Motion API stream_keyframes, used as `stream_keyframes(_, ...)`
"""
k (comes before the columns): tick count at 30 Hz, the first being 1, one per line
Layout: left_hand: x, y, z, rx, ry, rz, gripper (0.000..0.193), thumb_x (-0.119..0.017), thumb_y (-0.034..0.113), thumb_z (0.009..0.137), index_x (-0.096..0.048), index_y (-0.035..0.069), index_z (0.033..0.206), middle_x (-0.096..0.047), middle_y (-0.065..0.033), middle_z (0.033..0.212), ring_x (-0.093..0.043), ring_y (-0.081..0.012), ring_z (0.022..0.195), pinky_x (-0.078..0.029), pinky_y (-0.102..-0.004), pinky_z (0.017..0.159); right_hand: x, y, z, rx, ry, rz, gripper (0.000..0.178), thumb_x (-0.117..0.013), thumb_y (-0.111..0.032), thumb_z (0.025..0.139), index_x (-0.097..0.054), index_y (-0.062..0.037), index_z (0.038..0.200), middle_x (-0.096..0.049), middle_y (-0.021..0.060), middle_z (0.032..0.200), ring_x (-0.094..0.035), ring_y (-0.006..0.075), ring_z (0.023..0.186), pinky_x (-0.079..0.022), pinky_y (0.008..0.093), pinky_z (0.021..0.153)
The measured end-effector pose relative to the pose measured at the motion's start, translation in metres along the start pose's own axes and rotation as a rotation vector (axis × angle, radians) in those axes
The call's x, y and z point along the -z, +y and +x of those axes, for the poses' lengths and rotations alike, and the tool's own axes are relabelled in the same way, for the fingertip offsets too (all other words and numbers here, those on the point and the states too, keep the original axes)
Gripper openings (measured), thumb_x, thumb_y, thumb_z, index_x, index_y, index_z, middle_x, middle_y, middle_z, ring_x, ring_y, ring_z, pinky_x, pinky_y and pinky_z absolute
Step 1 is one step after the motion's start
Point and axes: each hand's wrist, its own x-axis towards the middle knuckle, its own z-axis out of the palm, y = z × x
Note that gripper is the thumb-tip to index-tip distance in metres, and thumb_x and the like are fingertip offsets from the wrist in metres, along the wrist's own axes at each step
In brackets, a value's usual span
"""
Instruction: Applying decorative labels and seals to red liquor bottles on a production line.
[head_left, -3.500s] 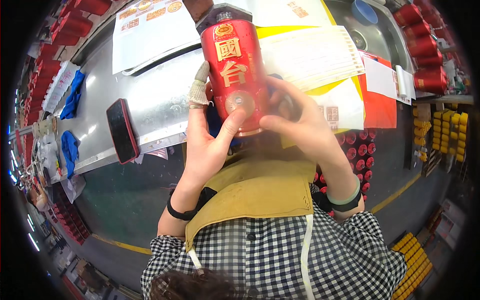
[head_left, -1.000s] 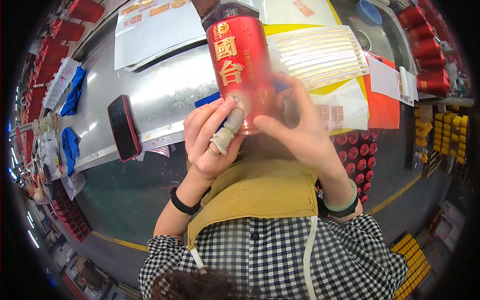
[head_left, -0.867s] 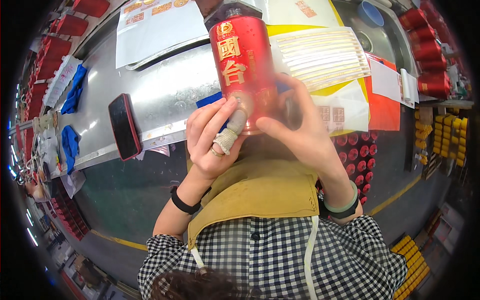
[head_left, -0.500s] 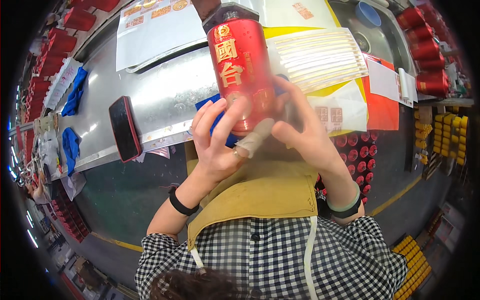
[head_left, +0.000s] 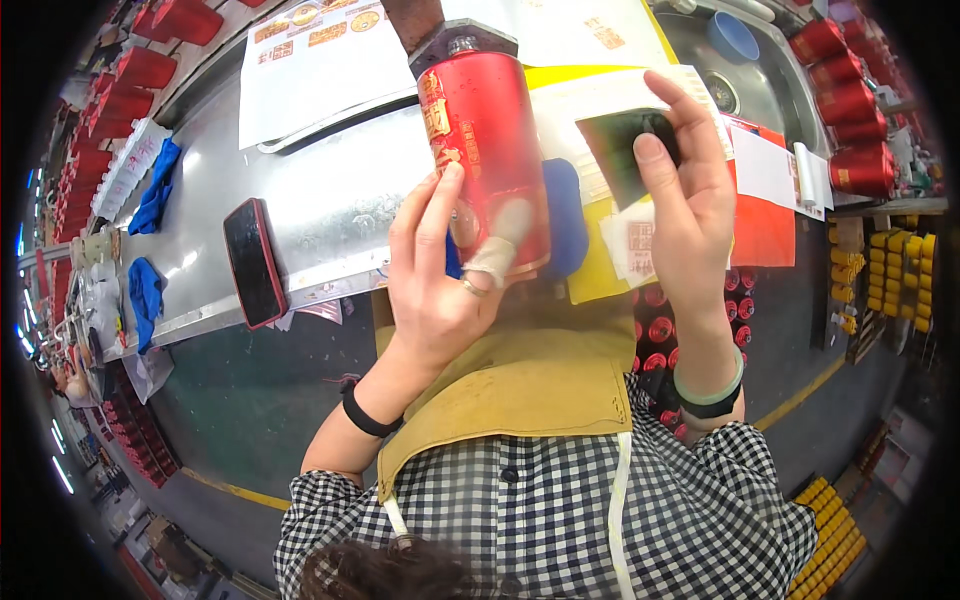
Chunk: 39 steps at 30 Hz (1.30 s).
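A glossy red bottle (head_left: 500,110) with gold lettering lies lengthwise in front of me, its neck by a dark metal fixture (head_left: 485,37). My left hand (head_left: 435,300) steadies its near left side, fingers wrapped against it and a pale wrapping around the thumb. To the right, my right hand (head_left: 695,200) pinches a thin dark, squarish scraper-like piece (head_left: 612,145) between thumb and fingers, apart from the bottle. Beneath and beside the bottle shows a blue pad (head_left: 567,220). White sheets of gold decals (head_left: 575,115) lie under the right hand.
A phone (head_left: 254,262) rests at the metal table's (head_left: 340,190) front edge. Decal sheets (head_left: 310,80) lie far left, a red sheet (head_left: 765,225) at right. The sink (head_left: 790,80) holds a blue bowl (head_left: 733,38). Red bottles (head_left: 660,330) stand below the table's right side.
My right hand has left the bottle and moved right, now holding the dark piece. The bottle has rolled so its large gold characters face further left. My left hand stays on it.
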Motion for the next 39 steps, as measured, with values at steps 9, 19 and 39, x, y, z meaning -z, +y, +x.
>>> stream_keyframes(9, -0.011, 0.015, -0.018, 0.079, 0.178, -0.034, 0.049, -0.090, 0.013, 0.075, -0.074, 0.007, 0.120, -0.042, -0.0291, 0.156, -0.043, -0.0476, 0.140, -0.040, -0.0510, 0.111, -0.013, -0.014, 0.005, 0.723, -0.313, -0.706, 0.024, -0.072, -0.010, 0.077, -0.075, -0.0108, 0.101, -0.073, 0.0042, 0.094, -0.068, 0.0208, 0.088, -0.053, 0.0349, 0.080)
stream_keyframes(19, -0.009, 0.006, -0.014, 0.431, 0.117, -0.428, 0.092, -0.096, 0.017, 0.070, -0.049, -0.006, 0.146, -0.058, -0.0211, 0.141, -0.059, -0.0344, 0.126, -0.047, -0.0403, 0.105, -0.018, 0.001, 0.016, 0.867, -0.262, -0.809, 0.025, -0.069, -0.018, 0.077, -0.071, -0.0157, 0.101, -0.065, -0.0043, 0.087, -0.058, 0.0192, 0.084, -0.046, 0.0346, 0.078)
stream_keyframes(39, -0.004, -0.012, -0.026, 0.345, -0.051, -0.352, 0.082, -0.083, 0.010, 0.082, -0.041, -0.009, 0.150, -0.057, -0.0232, 0.144, -0.060, -0.0295, 0.130, -0.046, -0.0392, 0.110, -0.027, 0.003, -0.021, 0.873, -0.379, -0.643, 0.023, -0.068, -0.021, 0.078, -0.073, -0.0192, 0.100, -0.069, -0.0069, 0.094, -0.057, 0.0146, 0.087, -0.044, 0.0334, 0.080)
